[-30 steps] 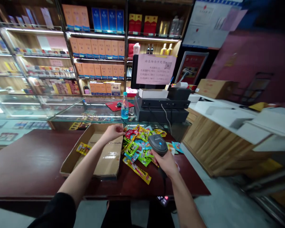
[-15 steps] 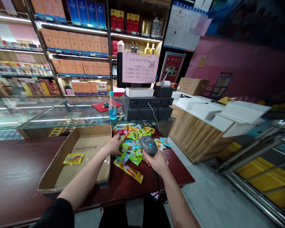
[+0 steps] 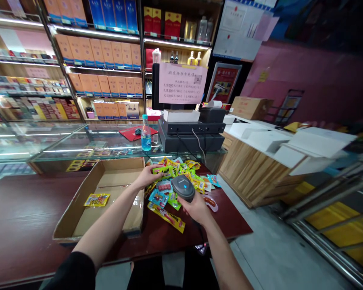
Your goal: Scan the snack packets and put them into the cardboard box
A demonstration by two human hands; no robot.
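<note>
My right hand (image 3: 196, 207) is wrapped round the handle of a dark grey barcode scanner (image 3: 183, 188), which has a small blue light on top. My left hand (image 3: 149, 176) pinches the left end of a yellow-green snack packet (image 3: 163, 172) at the pile's upper left. Around both hands lies a heap of small bright snack packets (image 3: 196, 183) in yellow, green and blue. A long yellow packet (image 3: 166, 217) lies in front of the heap. To the left stands a shallow cardboard box (image 3: 75, 201) with one yellow packet (image 3: 97, 200) inside.
The dark red table (image 3: 24, 209) meets a glass counter (image 3: 57, 147) behind it. On the counter stand a bottle of blue drink (image 3: 145, 135) and a till (image 3: 193, 139) with a pink notice (image 3: 181, 84) on its screen. A wooden cabinet (image 3: 254, 173) stands to the right.
My left hand has shifted up the heap and now has a yellow-green packet. The red packet near it is now hidden. The scanner has moved slightly left and down.
</note>
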